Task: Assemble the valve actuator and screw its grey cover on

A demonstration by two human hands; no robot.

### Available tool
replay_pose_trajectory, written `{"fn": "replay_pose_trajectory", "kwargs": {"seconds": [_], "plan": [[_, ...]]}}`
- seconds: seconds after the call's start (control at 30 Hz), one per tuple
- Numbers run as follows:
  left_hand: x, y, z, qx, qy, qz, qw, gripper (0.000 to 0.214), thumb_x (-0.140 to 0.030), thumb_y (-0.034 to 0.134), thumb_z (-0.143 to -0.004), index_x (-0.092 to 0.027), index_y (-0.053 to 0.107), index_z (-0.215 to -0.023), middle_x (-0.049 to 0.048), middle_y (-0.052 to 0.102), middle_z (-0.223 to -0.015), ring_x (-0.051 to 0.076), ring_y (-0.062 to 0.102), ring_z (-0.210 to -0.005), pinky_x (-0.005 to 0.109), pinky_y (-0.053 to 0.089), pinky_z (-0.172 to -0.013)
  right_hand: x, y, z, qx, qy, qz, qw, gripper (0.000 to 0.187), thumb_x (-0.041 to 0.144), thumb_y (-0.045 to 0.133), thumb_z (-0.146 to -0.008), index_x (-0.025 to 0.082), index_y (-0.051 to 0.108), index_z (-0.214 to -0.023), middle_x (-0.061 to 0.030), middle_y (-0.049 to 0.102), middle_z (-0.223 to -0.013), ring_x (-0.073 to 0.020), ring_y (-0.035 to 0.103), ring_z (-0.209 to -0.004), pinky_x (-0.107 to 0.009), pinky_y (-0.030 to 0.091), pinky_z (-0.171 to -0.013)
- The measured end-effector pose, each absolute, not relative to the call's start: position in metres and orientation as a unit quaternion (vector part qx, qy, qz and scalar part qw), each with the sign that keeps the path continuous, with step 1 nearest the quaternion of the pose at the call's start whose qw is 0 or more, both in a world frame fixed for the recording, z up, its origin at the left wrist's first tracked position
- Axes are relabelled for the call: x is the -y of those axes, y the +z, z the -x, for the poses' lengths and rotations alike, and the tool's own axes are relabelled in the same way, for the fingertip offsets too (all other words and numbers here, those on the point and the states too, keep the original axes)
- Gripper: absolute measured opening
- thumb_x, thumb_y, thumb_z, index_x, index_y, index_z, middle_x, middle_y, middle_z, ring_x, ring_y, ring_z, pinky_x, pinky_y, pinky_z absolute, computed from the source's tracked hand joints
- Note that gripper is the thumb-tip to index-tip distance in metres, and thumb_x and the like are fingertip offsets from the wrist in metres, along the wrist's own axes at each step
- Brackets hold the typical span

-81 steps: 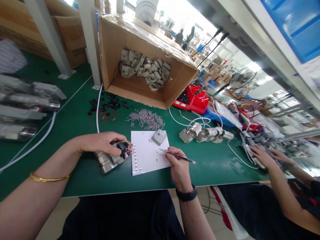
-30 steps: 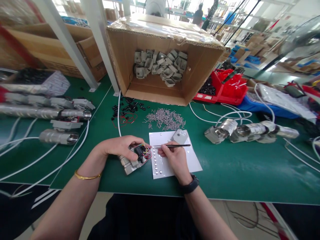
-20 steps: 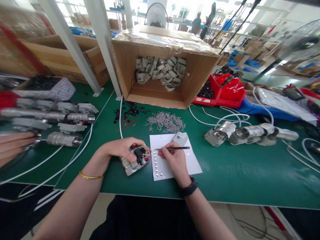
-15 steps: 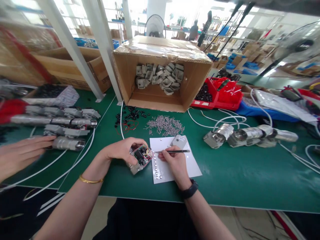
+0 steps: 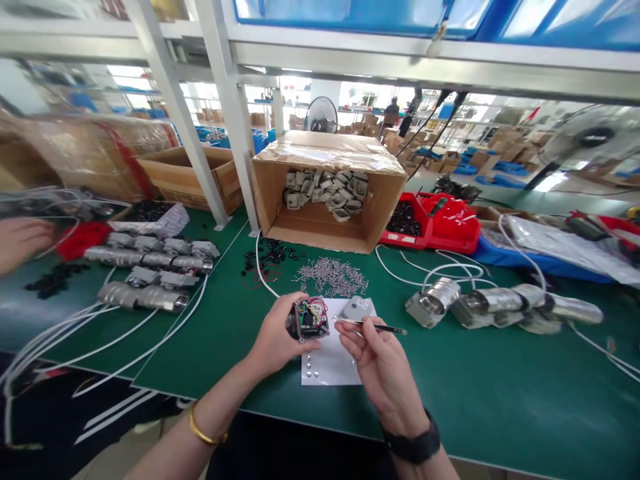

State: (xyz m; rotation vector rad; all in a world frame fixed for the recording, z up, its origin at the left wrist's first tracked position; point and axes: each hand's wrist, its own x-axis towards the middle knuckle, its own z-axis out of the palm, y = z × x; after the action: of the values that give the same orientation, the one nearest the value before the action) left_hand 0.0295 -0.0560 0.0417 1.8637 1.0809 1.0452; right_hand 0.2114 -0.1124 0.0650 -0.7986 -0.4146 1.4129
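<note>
My left hand (image 5: 277,338) is wrapped round a small open device housing (image 5: 307,319) with black parts and red and yellow wires inside, lifted off the table and tilted toward me. My right hand (image 5: 379,358) pinches thin black tweezers (image 5: 373,325) whose tip points left at the housing's edge. Below both hands lies a white paper sheet (image 5: 327,363) with small silver dots on it. A grey cover piece (image 5: 355,308) rests at the sheet's far edge.
A pile of small metal pins (image 5: 333,276) and black parts (image 5: 270,255) lie beyond the sheet on the green mat. An open cardboard box (image 5: 325,193) holds grey pieces. Silver cylindrical units with white cables lie right (image 5: 500,303) and left (image 5: 150,267). Another person's hand (image 5: 20,240) shows far left.
My left hand has lifted the housing off the table and turned it up toward me. My right hand rose with the tweezers. The view tilted up. The other person's hand drew back left.
</note>
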Motion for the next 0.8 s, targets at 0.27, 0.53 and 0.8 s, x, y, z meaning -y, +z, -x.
{"fn": "replay_pose_trajectory", "kwargs": {"seconds": [0.27, 0.53, 0.8], "plan": [[0.079, 0.018, -0.035, -0.458, 0.426, -0.662, 0.412, 0.075, -0.014, 0.083, -0.054, -0.020, 0.047, -0.119, 0.0089, 0.054, -0.122, 0.028, 0.054, -0.113, 0.043, 0.044, -0.098, 0.120, 0.051, -0.195, 0.204, 0.625, 0.360, 0.662, 0.027, 0.029, 0.085, -0.066, 0.016, 0.063, -0.074, -0.0060, 0.068, -0.078, -0.0209, 0.064, -0.089, -0.025, 0.051, -0.080], [0.081, 0.017, -0.033, -0.465, 0.425, -0.646, 0.431, 0.078, -0.016, 0.085, -0.054, -0.020, 0.045, -0.121, 0.0085, 0.053, -0.124, 0.027, 0.052, -0.115, 0.042, 0.042, -0.101, 0.114, 0.053, -0.192, 0.242, 0.600, 0.405, 0.646, 0.027, 0.032, 0.084, -0.066, 0.018, 0.063, -0.075, -0.0071, 0.069, -0.083, -0.0205, 0.063, -0.086, -0.030, 0.046, -0.081], [0.080, 0.016, -0.033, -0.468, 0.426, -0.641, 0.434, 0.078, -0.015, 0.084, -0.054, -0.020, 0.045, -0.122, 0.0085, 0.052, -0.125, 0.028, 0.051, -0.115, 0.043, 0.040, -0.102, 0.112, 0.054, -0.188, 0.255, 0.585, 0.418, 0.646, 0.027, 0.034, 0.083, -0.066, 0.017, 0.063, -0.075, -0.0083, 0.069, -0.086, -0.0233, 0.061, -0.089, -0.036, 0.043, -0.084]]}}
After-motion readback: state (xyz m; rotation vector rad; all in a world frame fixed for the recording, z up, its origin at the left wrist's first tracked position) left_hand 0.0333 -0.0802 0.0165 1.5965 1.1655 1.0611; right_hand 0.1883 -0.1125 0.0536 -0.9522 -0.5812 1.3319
